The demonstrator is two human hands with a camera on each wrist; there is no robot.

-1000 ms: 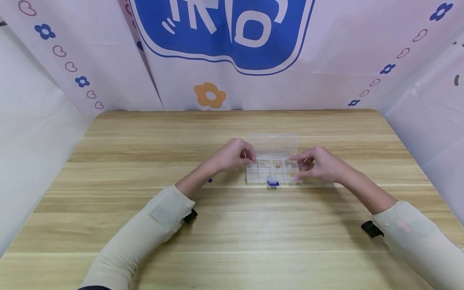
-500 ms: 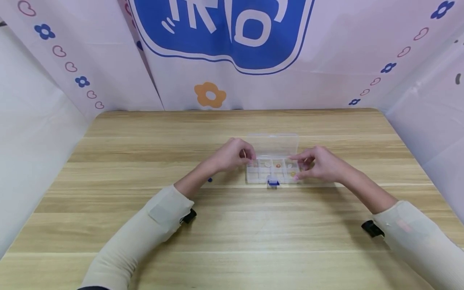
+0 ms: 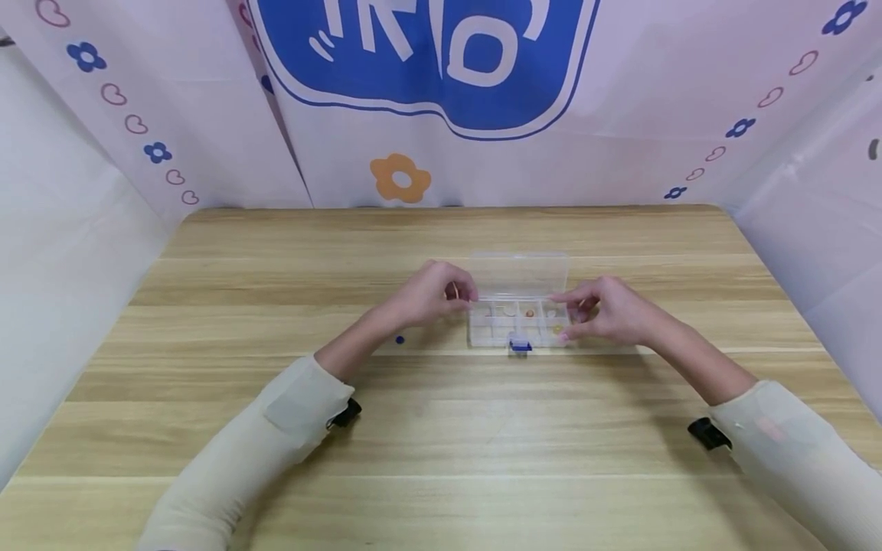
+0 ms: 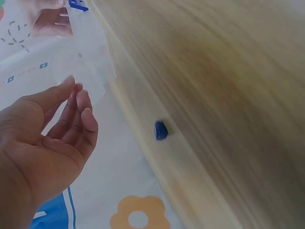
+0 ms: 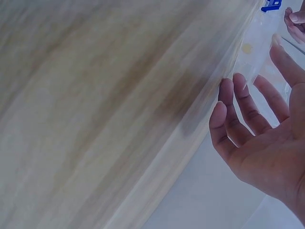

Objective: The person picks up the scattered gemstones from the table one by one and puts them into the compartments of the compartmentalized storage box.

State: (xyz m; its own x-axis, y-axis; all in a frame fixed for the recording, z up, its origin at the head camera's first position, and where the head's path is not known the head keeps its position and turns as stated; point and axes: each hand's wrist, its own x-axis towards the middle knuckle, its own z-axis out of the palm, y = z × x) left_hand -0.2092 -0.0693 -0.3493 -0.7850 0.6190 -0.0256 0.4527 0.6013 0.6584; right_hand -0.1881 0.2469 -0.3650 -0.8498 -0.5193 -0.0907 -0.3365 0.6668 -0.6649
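Note:
A clear plastic pill box [image 3: 492,332] with several compartments stands with its lid [image 3: 518,274] raised and a blue latch [image 3: 521,347] at the front. Inside lie small pill-like pieces, among them an orange one [image 3: 529,313] and a yellow one [image 3: 556,329]. My right hand [image 3: 606,312] holds the box's right end, thumb at the front and index finger at the back. Beside the left end is my left hand [image 3: 436,294]; its thumb and fingertips are close together, with nothing visible between them in the left wrist view. A small dark blue piece [image 4: 161,130] lies on the table.
The wooden table [image 3: 441,444] runs back to a white printed cloth [image 3: 586,172] hanging behind it. White sheeting [image 3: 62,252] closes off the left side, and similar sheeting is at the right. Both forearms wear pale sleeves [image 3: 241,451].
My left hand has drawn back to the left, off the box's left compartments to just beside them. The dark blue piece shows fully now. My right hand and the box stay put.

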